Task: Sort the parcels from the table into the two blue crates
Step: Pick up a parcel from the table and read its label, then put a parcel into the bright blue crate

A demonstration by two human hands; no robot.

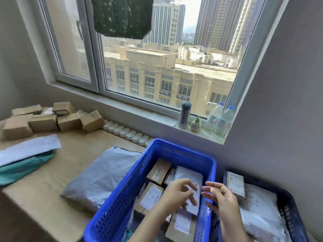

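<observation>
1. The crate, bright blue, stands at the tabletop's right end, below the window.
2. Inside the crate lie brown boxes with labels, and on top of them a white parcel.
3. The left hand is over the crate's middle, fingers spread and slightly bent on the white parcel. Blur hides whether it grips the parcel.
4. The right hand hovers above the crate's right rim, fingers wide and relaxed, holding nothing.
5. A second crate, darker, sits just right of the crate. It holds white bags and one labelled box.
6. A grey bag lies on the tabletop, touching the crate's left wall.
7. Further left of the crate lie flat mailers, white over teal.
8. Well left of and beyond the crate is a pile of cartons.
9. On the sill beyond the crate stand a flask, a small pot and two bottles.
</observation>
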